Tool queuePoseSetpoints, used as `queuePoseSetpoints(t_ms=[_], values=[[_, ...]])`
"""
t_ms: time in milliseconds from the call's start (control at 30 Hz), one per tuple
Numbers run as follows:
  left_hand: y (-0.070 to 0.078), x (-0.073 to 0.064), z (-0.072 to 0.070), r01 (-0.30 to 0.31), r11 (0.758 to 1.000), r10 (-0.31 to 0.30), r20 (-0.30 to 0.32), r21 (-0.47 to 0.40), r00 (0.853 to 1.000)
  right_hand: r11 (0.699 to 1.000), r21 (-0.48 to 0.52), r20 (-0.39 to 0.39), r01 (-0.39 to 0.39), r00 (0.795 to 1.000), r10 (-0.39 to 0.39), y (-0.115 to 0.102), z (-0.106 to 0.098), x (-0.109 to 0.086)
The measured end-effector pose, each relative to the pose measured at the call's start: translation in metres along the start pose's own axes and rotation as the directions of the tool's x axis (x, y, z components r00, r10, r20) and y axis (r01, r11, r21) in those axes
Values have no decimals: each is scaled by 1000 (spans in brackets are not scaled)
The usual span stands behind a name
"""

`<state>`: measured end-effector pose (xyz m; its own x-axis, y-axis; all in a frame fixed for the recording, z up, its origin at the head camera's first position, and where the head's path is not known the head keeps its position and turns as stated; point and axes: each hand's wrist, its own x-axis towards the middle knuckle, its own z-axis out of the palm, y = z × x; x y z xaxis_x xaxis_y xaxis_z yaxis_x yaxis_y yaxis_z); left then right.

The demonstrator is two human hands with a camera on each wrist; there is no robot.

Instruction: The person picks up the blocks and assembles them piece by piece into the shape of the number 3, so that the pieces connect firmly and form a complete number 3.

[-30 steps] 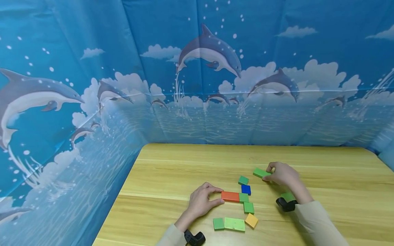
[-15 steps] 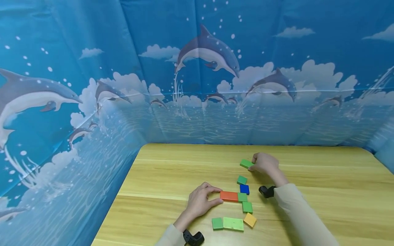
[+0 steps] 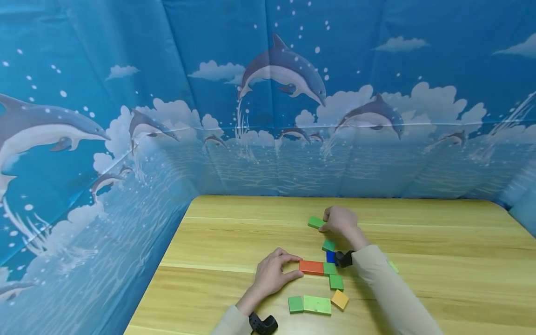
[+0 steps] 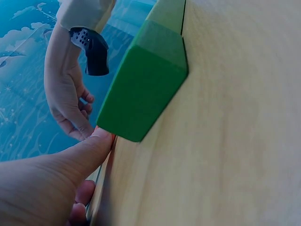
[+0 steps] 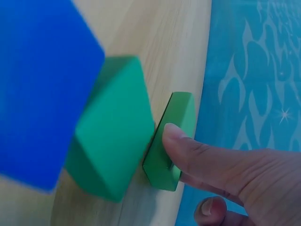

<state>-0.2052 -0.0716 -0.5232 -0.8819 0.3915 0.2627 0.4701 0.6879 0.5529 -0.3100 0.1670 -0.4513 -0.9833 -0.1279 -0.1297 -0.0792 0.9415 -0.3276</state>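
My right hand (image 3: 341,221) pinches the right end of a green rectangular block (image 3: 315,222) near the far side of the table. In the right wrist view the thumb lies on the face of this block (image 5: 183,115). The left hand (image 3: 272,273) has thumb and index finger at the left end of a red rectangular block (image 3: 311,267), holding it. A green square block (image 3: 329,269) abuts the red one's right end. Behind it lie a blue square block (image 3: 331,257), partly covered by the right wrist camera, and another green square (image 3: 328,245).
Nearer the front are a green square block (image 3: 336,282), a tilted yellow-orange block (image 3: 340,300), a light green rectangle (image 3: 317,305) and a green square (image 3: 295,304) at its left. A light green piece (image 3: 392,265) peeks out beside the right sleeve. A dolphin-print curtain (image 3: 268,163) borders the table.
My right hand has carried the green rectangular block leftward and farther back across the table. The left hand stays at the red block.
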Motion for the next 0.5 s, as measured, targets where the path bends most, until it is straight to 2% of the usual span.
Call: queuePoseSetpoints(t_ms=[500], values=[[0,0,0,3,1000,-2,3,-5,1000,998,52,23,37,999,-38,-16,7,-10]])
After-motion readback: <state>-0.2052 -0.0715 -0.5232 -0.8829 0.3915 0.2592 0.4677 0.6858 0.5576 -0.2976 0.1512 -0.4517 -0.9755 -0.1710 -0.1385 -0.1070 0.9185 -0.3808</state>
